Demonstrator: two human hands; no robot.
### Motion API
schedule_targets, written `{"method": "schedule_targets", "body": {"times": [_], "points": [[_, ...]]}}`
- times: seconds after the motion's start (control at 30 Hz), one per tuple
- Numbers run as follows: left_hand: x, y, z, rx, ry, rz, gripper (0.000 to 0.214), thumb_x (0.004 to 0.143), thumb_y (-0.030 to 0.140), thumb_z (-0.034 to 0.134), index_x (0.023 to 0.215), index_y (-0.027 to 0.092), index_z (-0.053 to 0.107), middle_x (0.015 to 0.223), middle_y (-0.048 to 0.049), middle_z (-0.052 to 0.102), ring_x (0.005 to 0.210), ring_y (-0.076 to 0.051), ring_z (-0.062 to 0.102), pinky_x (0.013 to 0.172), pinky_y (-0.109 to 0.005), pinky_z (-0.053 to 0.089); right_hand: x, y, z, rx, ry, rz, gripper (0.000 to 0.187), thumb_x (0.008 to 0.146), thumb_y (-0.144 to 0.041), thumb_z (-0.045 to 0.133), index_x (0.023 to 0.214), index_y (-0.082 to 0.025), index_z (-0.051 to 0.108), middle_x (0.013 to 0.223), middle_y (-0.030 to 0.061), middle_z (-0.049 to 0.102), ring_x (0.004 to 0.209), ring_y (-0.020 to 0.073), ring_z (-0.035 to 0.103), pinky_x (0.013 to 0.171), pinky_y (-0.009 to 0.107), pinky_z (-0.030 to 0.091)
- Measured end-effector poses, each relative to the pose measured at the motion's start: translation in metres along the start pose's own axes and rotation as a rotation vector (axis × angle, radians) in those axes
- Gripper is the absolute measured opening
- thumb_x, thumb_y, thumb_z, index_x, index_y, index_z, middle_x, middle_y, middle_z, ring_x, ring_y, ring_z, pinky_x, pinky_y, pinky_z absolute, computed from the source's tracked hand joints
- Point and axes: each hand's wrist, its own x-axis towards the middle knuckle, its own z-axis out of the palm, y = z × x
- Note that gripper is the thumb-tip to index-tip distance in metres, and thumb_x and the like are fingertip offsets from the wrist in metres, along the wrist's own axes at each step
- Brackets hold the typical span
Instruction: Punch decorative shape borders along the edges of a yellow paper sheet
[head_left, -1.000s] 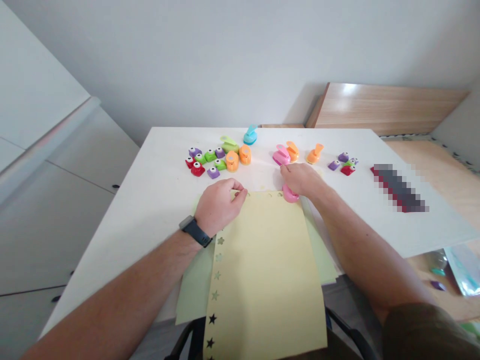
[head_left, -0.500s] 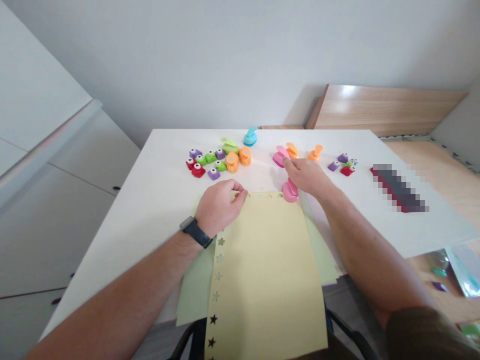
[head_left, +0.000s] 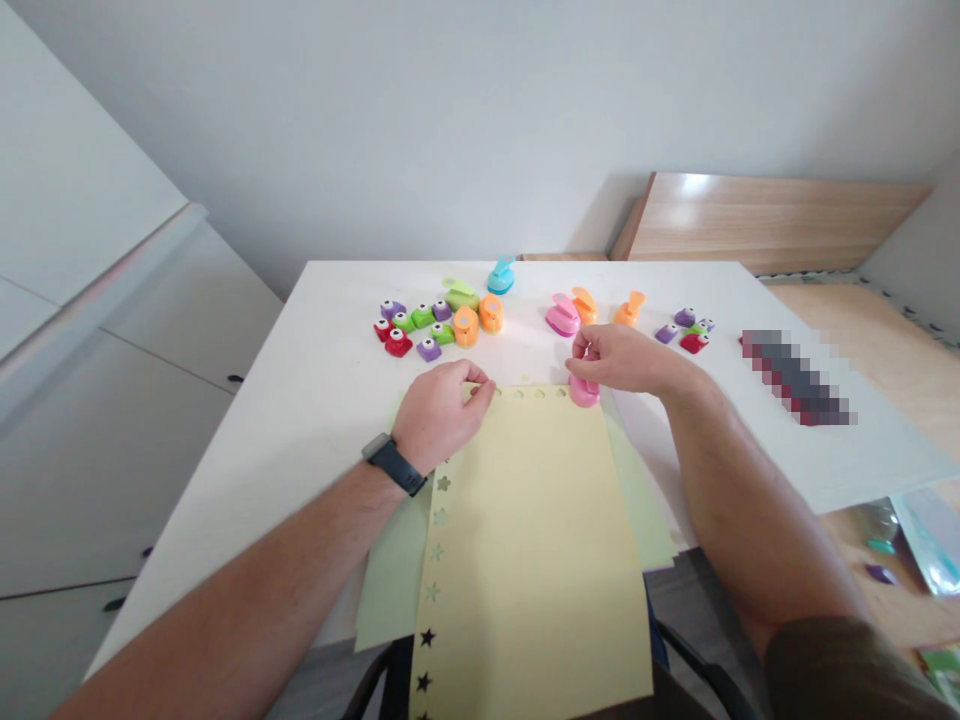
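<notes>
Since the earlier view, the right hand [head_left: 619, 360] has slid rightward, its fingers [head_left: 579, 352] now closed around the top of a pink plastic craft punch [head_left: 584, 393] at the far edge of a pale yellow paper sheet [head_left: 525, 540]. The sheet's long axis points away from the person across the white surface [head_left: 300, 450], over a pale green paper sheet [head_left: 392, 580]. The curled left hand [head_left: 439, 415] rests on the sheet's far left corner; whether it pinches the paper, I cannot tell.

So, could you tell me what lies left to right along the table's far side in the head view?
Small punches → teal punch → pink punch → orange punch → more small punches
</notes>
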Motion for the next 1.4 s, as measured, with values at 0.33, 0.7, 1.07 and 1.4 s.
{"method": "schedule_targets", "body": {"times": [0.33, 0.7, 1.07, 1.4], "points": [[0.0, 0.0, 0.0, 0.01, 0.004, -0.003, 0.027, 0.091, 0.045, 0.056, 0.094, 0.023, 0.072, 0.085, -0.0038, 0.076, 0.076, -0.023, 0.067, 0.066, -0.033, 0.042, 0.003, 0.013, -0.007, -0.013, 0.117, 0.142, 0.011, 0.078, -0.025, 0.057, 0.077, -0.021, 0.066, 0.075, 0.0009, 0.07, 0.07, 0.015, 0.061, 0.062, 0.027, 0.039], [0.0, 0.0, -0.001, 0.012, -0.004, -0.021, 0.027, 0.091, 0.046, 0.056, 0.093, 0.024, 0.071, 0.089, -0.0047, 0.077, 0.081, -0.024, 0.069, 0.072, -0.034, 0.046, 0.003, 0.01, -0.008, -0.005, 0.157, 0.17, 0.011, 0.077, -0.027, 0.057, 0.076, -0.021, 0.065, 0.074, 0.0013, 0.069, 0.068, 0.015, 0.06, 0.06, 0.028, 0.039], [0.0, 0.0, -0.001, 0.0, 0.016, -0.032, 0.026, 0.092, 0.045, 0.055, 0.094, 0.023, 0.069, 0.082, -0.0042, 0.075, 0.081, -0.024, 0.069, 0.071, -0.033, 0.047, 0.003, 0.012, -0.008, -0.012, 0.179, 0.19, 0.015, 0.081, -0.031, 0.058, 0.073, -0.02, 0.066, 0.076, 0.0025, 0.071, 0.069, 0.0155, 0.061, 0.061, 0.027, 0.038], [0.001, -0.001, -0.004, -0.021, 0.036, -0.048, 0.024, 0.093, 0.044, 0.055, 0.092, 0.023, 0.068, 0.082, -0.0037, 0.074, 0.082, -0.024, 0.069, 0.075, -0.033, 0.048, 0.006, 0.012, -0.008, -0.016, 0.176, 0.225, 0.016, 0.082, -0.03, 0.056, 0.076, -0.021, 0.068, 0.08, 0.0032, 0.073, 0.072, 0.0166, 0.062, 0.06, 0.027, 0.039]]}}
